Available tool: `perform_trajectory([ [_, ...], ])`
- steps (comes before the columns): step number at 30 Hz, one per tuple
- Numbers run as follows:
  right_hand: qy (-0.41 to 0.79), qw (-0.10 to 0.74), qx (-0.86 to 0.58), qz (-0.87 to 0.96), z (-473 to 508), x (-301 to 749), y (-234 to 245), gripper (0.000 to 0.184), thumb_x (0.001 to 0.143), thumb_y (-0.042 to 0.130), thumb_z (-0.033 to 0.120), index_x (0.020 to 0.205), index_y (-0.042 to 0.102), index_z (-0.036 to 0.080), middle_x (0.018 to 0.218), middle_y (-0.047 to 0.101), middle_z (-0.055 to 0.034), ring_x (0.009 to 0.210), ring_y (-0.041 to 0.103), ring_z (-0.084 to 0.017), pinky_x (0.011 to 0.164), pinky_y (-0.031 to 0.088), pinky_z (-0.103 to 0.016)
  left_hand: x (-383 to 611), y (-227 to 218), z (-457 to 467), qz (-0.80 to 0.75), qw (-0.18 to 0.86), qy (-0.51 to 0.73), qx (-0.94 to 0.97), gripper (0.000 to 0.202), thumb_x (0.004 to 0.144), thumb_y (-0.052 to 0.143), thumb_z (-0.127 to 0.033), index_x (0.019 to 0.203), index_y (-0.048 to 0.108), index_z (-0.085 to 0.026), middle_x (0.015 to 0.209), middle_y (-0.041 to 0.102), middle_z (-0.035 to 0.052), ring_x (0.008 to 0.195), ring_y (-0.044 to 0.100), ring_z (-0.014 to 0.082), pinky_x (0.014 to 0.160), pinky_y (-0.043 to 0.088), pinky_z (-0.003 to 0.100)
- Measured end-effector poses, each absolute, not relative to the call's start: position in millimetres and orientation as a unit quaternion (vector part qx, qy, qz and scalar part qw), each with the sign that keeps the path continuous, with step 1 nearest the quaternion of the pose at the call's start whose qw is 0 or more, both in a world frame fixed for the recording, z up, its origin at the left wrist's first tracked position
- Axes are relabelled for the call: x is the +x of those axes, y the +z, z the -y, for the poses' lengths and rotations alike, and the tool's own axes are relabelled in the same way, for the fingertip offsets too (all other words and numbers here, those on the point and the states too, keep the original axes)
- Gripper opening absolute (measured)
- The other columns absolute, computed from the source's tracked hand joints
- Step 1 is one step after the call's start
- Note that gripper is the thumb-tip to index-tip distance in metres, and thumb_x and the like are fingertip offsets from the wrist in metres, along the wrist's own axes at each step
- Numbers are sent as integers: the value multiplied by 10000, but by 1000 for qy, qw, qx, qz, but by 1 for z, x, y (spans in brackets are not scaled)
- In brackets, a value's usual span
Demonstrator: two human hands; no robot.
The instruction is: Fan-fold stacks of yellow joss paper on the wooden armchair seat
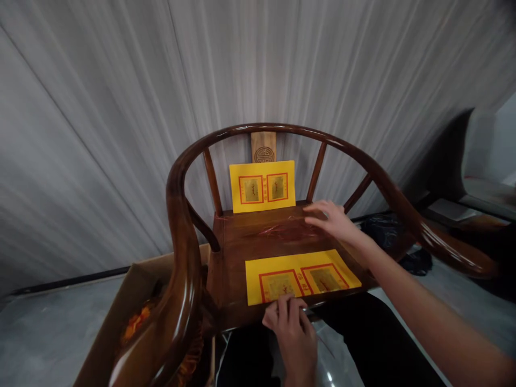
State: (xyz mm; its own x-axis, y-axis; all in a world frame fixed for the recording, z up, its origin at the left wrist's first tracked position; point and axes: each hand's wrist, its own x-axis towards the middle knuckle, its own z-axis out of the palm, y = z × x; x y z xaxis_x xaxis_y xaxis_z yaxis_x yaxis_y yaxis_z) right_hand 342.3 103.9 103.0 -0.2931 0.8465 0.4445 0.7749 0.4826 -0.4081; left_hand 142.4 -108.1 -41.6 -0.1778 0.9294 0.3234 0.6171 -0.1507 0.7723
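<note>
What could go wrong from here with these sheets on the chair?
The yellow paper sheet lies right at the front edge of the wooden seat, so the left hand could drag it off. The right hand sits beside loose red strands, which might get swept around. The upright sheet only leans against the chair back and could slip.

This looks like a plain indoor room, perhaps a studio or showroom: a grey pleated curtain covers the wall, with polished grey floor, a horseshoe-back wooden armchair and a cardboard box.
</note>
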Motion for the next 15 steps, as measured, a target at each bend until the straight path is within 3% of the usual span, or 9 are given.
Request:
perform_trajectory([
  [3,-13,294,-493,818,-174,284,156,322,986,663,490,1192,752,259,1309,685,-109,1262,555,-352,1087,337,-582,162,-62,101,-609,157,443,639,248,971,537,-170,932,731,-320,1105,729,72,1041,598,312,964,409,584],
  [6,-56,226,-486,842,-246,239,185,390,972,685,445,1282,712,209,1392,609,-129,1340,475,-350,1108,327,-517,185,-88,96,-574,113,456,671,176,883,639,-186,891,734,-334,1040,740,81,948,631,304,889,428,585],
  [10,-62,203,-499,840,-318,212,193,583,898,761,414,1382,638,114,1407,544,-201,1351,423,-404,1116,303,-553,213,-117,90,-570,60,429,698,114,836,728,-256,863,756,-363,938,747,109,877,648,316,824,431,593],
  [15,-77,198,-510,833,-355,209,178,556,900,722,408,1333,641,68,1369,557,-243,1322,449,-434,1091,309,-574,222,-120,79,-579,3,424,696,201,761,807,-186,778,733,-372,717,683,65,713,580,258,726,405,507],
])
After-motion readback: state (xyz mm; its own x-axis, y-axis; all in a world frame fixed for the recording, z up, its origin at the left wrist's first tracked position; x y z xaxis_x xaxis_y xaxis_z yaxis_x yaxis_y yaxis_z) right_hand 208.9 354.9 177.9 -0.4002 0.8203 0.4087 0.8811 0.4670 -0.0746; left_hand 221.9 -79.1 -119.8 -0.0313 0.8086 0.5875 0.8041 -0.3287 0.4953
